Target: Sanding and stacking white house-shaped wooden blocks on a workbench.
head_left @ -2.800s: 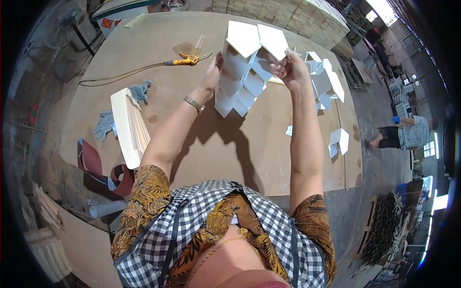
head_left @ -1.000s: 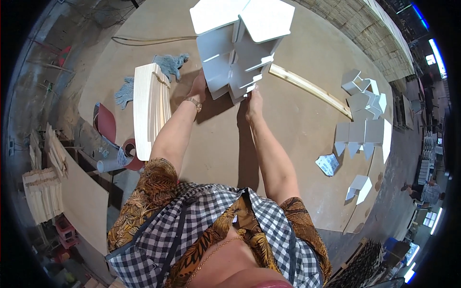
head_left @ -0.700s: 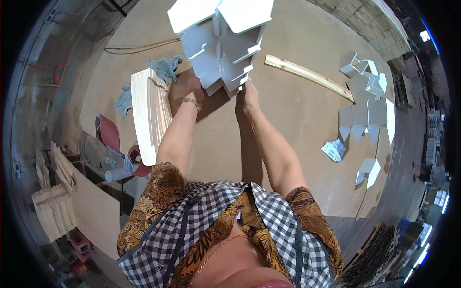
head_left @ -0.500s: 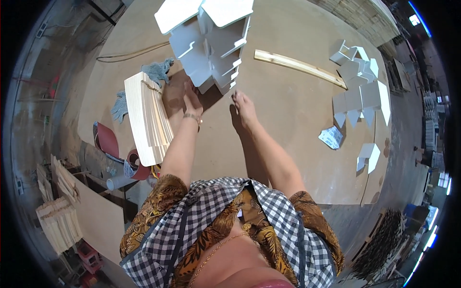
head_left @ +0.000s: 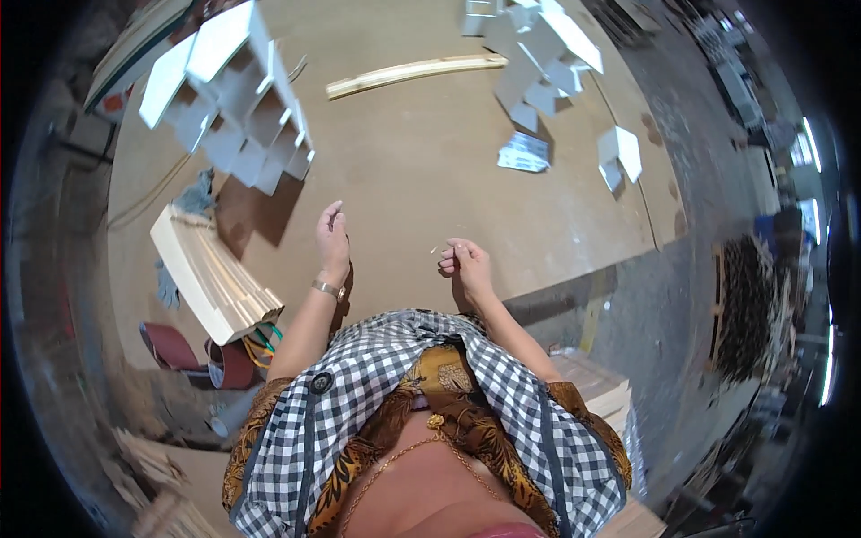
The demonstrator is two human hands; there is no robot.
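Observation:
My left hand (head_left: 333, 240) is over the bare brown tabletop (head_left: 386, 170), its fingers stretched out and holding nothing. To its right, my right hand (head_left: 468, 265) is closed with its fingers curled in; what they hold, if anything, is too small to make out. A tiny pale sliver (head_left: 433, 250) shows just beside its fingertips. Up and left of my hands stands a tall stack of white, angular interlocked panels (head_left: 238, 103), touched by neither hand. A bundle of thin light wood strips (head_left: 211, 269) lies left of my left hand.
Grey gloves (head_left: 195, 193) lie behind the strips, and dark red sandpaper rolls (head_left: 169, 347) sit at the left edge. A wooden slat (head_left: 417, 73) lies across the far table. More white panel pieces (head_left: 547, 67), a printed sheet (head_left: 524, 152) and a small white piece (head_left: 619, 154) are right.
My view has turned, so the table's things sit differently in it. Both hands have drawn back from near the white panel stack toward my body. The stack remains standing.

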